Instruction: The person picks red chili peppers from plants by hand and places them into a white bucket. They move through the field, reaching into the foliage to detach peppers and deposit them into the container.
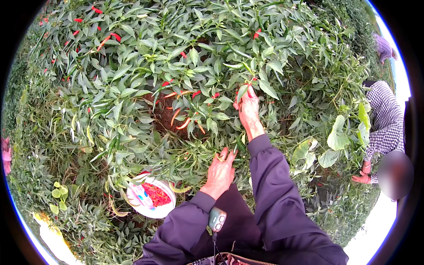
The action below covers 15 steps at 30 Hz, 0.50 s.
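My right hand (250,114) reaches up into a chili pepper plant (185,69). Its thumb and fingers close at a red chili pepper (254,79), partly hidden by leaves. Lower down, my left hand (218,174) rests back up among the stems, fingers spread beside a green chili pepper (236,148); its palm is hidden. Several orange-red chili peppers (184,124) hang left of my right hand over bare soil (165,116). To the left of my left hand, a white bucket (159,214) holds many red chili peppers (158,195) and a plastic bottle (142,195).
At right, a person in a checked shirt (386,116) bends with hands (362,174) low in the plants. Another person (384,48) is farther off, and pink clothing (6,155) shows at the left rim. A phone (217,219) hangs on a cord before me. Broad-leaved weeds (338,135) grow at right.
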Each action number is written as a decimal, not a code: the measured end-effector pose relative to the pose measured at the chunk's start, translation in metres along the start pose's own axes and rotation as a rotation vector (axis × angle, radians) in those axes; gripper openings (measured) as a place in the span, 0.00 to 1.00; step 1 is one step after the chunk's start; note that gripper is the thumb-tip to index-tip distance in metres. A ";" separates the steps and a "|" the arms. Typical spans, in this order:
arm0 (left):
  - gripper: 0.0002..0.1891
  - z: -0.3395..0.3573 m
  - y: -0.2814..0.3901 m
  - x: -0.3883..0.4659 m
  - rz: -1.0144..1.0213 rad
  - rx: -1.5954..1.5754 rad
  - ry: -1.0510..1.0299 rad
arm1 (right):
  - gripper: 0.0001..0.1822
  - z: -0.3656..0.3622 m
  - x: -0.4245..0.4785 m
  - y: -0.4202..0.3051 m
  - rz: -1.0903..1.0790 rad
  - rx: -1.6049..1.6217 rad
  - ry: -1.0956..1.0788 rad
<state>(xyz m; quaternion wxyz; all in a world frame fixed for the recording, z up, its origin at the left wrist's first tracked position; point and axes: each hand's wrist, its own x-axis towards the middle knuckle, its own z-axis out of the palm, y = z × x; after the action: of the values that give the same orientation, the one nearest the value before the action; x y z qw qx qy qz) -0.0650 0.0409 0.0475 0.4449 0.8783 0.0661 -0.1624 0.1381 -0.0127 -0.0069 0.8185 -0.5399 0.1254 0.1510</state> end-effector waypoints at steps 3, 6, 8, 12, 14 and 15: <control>0.34 0.003 0.000 -0.005 -0.015 0.015 0.000 | 0.06 0.008 -0.014 -0.022 0.119 -0.215 0.069; 0.34 0.000 0.003 -0.009 -0.010 -0.020 -0.008 | 0.12 -0.003 -0.054 -0.015 0.074 -0.479 0.193; 0.33 -0.007 0.006 -0.018 -0.061 -0.019 -0.092 | 0.13 -0.013 -0.097 -0.019 0.282 -0.399 0.204; 0.31 -0.010 0.004 -0.033 -0.050 0.006 -0.131 | 0.17 -0.017 -0.138 -0.032 0.262 -0.264 0.370; 0.31 -0.014 0.005 -0.042 -0.063 -0.052 -0.128 | 0.18 -0.002 -0.152 -0.051 0.108 -0.241 0.333; 0.30 -0.023 0.011 -0.037 -0.085 -0.122 -0.144 | 0.18 -0.002 -0.148 -0.060 0.149 -0.117 0.198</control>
<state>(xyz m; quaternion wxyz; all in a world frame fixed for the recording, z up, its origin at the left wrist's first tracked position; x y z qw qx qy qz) -0.0914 0.0540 0.0812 0.4940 0.8319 0.0808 -0.2396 0.0241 -0.0530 0.0979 0.7557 -0.5882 0.2364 0.1644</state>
